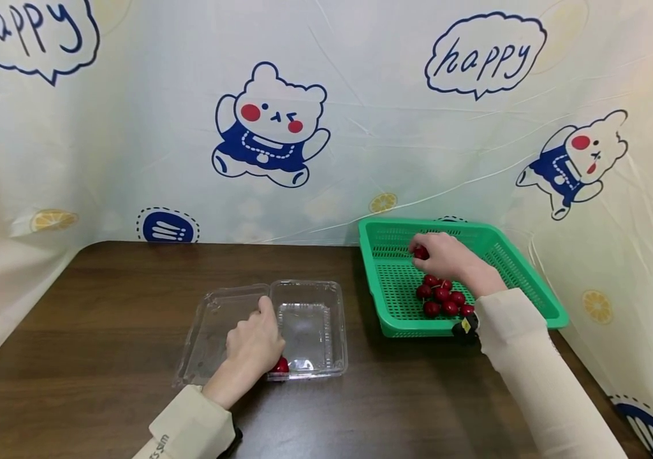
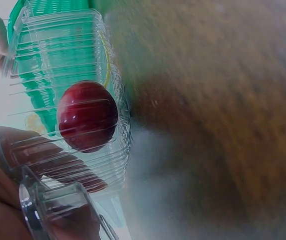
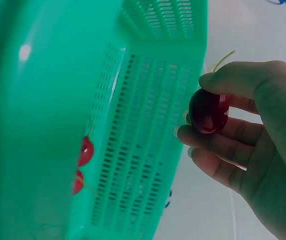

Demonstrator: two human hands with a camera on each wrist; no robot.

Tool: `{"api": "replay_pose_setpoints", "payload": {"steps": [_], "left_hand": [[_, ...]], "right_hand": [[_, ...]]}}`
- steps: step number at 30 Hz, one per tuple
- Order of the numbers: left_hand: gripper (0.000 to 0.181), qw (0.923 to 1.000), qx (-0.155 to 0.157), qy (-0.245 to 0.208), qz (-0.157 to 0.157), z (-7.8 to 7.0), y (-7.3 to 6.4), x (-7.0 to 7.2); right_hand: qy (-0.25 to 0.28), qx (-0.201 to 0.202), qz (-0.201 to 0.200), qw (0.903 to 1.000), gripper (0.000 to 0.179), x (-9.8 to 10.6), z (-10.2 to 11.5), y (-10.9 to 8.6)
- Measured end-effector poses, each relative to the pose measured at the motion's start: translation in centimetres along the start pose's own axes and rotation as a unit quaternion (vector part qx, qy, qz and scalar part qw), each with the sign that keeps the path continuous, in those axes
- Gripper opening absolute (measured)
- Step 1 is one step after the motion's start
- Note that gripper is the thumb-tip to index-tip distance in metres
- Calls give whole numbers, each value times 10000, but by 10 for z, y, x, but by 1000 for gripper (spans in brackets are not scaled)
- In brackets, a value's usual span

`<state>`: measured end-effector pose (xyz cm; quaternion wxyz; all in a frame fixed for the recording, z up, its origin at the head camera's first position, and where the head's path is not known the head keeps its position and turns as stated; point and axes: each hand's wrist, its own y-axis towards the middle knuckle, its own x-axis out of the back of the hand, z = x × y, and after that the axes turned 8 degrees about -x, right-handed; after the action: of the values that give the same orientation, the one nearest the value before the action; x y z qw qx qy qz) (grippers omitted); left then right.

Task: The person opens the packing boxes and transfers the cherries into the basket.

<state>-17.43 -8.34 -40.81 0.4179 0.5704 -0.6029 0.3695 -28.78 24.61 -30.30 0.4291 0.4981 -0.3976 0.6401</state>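
My right hand [image 1: 447, 255] pinches a dark red cherry [image 3: 209, 111] between thumb and fingers, above the green basket [image 1: 386, 306]. The cherry's stem sticks up past the thumb in the right wrist view. Several more cherries [image 1: 442, 295] lie together in the basket below the hand. My left hand [image 1: 254, 341] grips a clear plastic box [image 1: 335, 331] at the fold between its tray and its opened lid [image 1: 217, 303]. Inside the tray, close to that hand, sits a cherry [image 2: 87, 116], seen through the ribbed wall in the left wrist view.
Box and basket stand on a dark brown wooden table [image 1: 102, 319], the basket to the right and farther back. Behind the table hangs a pale printed cloth [image 1: 361, 127], which also runs along both sides.
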Motion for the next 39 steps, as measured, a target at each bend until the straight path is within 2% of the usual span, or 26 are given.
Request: {"api": "replay_pose_setpoints", "payload": {"steps": [10, 28, 39], "left_hand": [[35, 10000, 25, -14, 28, 0, 0, 1], [35, 10000, 36, -40, 57, 1, 0, 1], [33, 10000, 20, -36, 63, 0, 0, 1]], "right_hand": [[-55, -285, 403, 9988, 28, -5, -17, -2], [-396, -662, 841, 9935, 29, -20, -37, -4], [-664, -572, 812, 9928, 25, -24, -38, -3]]}}
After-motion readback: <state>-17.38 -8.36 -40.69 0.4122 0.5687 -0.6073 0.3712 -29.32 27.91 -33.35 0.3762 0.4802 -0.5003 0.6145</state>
